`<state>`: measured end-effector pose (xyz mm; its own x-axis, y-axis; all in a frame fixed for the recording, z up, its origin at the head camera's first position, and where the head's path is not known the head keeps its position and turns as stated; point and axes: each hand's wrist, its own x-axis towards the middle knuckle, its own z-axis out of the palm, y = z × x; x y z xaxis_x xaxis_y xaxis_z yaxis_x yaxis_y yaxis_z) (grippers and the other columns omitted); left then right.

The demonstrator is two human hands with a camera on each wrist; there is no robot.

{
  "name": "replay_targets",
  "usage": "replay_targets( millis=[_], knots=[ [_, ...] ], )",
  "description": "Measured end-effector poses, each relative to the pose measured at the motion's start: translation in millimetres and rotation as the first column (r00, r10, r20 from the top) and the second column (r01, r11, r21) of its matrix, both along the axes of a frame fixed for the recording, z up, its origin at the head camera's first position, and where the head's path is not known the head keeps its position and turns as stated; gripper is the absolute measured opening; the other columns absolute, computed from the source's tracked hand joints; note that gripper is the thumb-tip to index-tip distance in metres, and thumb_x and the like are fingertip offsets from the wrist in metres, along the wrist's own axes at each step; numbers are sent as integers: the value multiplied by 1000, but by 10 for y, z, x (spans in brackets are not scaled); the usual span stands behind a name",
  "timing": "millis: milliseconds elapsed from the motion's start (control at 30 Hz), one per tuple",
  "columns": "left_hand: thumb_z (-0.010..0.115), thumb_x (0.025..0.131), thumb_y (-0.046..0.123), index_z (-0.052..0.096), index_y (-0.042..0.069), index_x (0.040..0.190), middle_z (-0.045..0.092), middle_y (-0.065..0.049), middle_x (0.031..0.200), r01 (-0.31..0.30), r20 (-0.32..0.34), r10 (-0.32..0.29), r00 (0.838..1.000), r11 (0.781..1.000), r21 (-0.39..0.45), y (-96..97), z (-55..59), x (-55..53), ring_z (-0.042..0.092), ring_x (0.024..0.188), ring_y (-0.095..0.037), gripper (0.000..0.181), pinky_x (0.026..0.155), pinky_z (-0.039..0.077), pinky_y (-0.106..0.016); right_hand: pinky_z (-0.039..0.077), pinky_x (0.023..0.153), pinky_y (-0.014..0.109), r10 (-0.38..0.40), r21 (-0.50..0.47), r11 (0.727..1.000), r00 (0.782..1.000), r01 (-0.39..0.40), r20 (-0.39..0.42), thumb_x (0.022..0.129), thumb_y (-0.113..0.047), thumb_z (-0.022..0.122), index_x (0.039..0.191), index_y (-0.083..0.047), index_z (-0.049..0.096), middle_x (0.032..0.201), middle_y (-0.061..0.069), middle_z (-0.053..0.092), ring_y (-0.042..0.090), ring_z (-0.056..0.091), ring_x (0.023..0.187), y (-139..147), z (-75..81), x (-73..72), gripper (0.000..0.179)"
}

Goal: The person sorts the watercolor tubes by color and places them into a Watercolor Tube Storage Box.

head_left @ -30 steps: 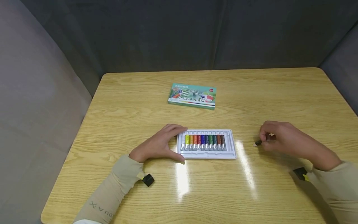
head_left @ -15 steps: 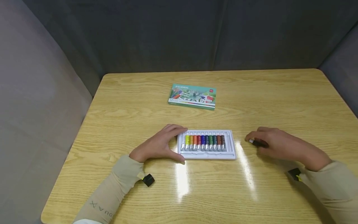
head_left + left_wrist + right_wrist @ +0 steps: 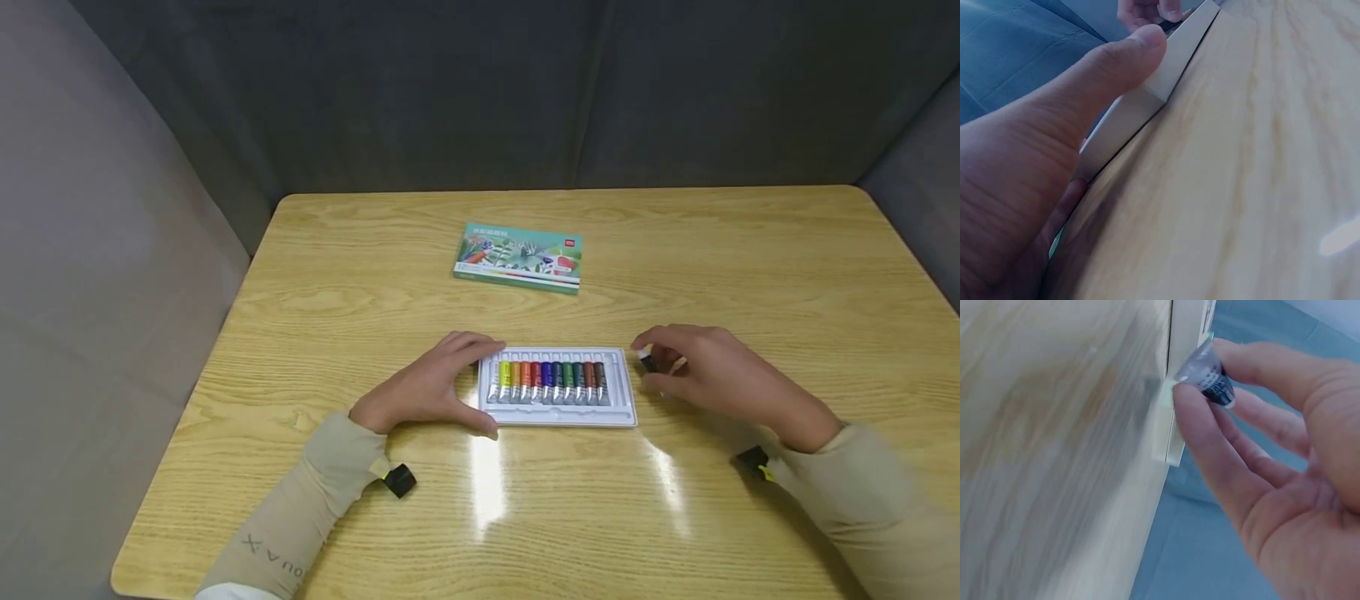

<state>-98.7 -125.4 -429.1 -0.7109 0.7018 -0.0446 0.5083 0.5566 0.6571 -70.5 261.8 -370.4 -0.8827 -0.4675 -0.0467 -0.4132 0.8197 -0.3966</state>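
Observation:
In the head view a white plastic tray (image 3: pixel 560 418) lies on the table, with a row of coloured paint tubes (image 3: pixel 547 383) in its slots. My left hand (image 3: pixel 427 387) grips the tray's left end, thumb at the front side and fingers at the back; the left wrist view has the thumb against the tray's white wall (image 3: pixel 1125 128). Just off the tray's right end, my right hand (image 3: pixel 716 371) pinches a small black-labelled paint tube (image 3: pixel 1216 381) between thumb and fingers. The tube is tilted, its crimped silver end at the fingertips in the right wrist view.
Behind the tray lies a green illustrated paint box (image 3: pixel 517 258) on the wooden table (image 3: pixel 360 283). Dark cloth panels (image 3: pixel 420 100) stand along the far edge and at both sides.
My right hand has moved left with the black paint tube, from well right of the tray to its right end, turning the tube on the way. My left hand has stayed put.

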Motion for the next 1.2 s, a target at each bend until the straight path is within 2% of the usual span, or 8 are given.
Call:
replay_targets(
  millis=[133,233,467,600,700,900,1200],
  knots=[
    [89,67,66,38,27,161,42,8,160,-1,2,1,1000,1000,1,2,-3,-1,38,148,-14,114,123,41,-44,61,74,32,-36,-75,997,999,36,-1,86,-16,85,118,-12,72,93,-1,75,11,68,86,-134,-3,-9,36],
    [89,66,66,38,27,161,41,9,160,-5,2,5,1000,1000,-2,0,-2,1,38,149,-14,115,123,41,-44,62,75,34,-60,-115,991,998,61,8,86,-15,85,118,-11,71,92,2,75,13,70,85,-223,-18,-19,35],
    [89,67,67,37,27,162,41,7,161,9,-8,-9,1000,1000,-6,8,-11,-9,38,149,-15,115,122,41,-45,57,74,32,-142,-137,980,989,147,51,88,-20,84,119,-11,71,93,3,74,17,72,88,-353,-26,-24,35],
    [89,68,67,37,27,161,40,6,161,9,-6,-9,1000,1000,-3,8,-4,-9,37,150,-17,114,122,41,-47,58,75,33,-143,-154,976,987,153,75,87,-21,85,119,-10,71,92,3,73,17,71,87,-410,-27,-11,35],
    [89,67,66,38,27,161,40,6,161,1,1,-1,1000,1000,-4,4,-4,-4,37,150,-16,114,123,41,-46,59,76,35,-136,-144,978,986,150,100,88,-20,84,119,-9,71,93,4,72,17,70,87,-464,-34,4,36],
    [90,67,65,39,26,161,41,6,161,-3,-1,3,1000,1000,-5,8,-7,0,37,149,-16,114,123,40,-46,58,75,38,-190,-70,978,976,198,104,86,-20,85,118,-5,72,100,10,73,21,68,89,-554,-27,40,37],
    [89,68,66,37,27,161,40,6,162,6,1,-6,1000,1000,-5,3,1,-7,36,151,-17,114,123,40,-46,50,67,30,-197,3,980,977,198,80,85,-24,87,120,1,74,98,10,71,19,63,83,-597,-49,59,45]
  ],
)
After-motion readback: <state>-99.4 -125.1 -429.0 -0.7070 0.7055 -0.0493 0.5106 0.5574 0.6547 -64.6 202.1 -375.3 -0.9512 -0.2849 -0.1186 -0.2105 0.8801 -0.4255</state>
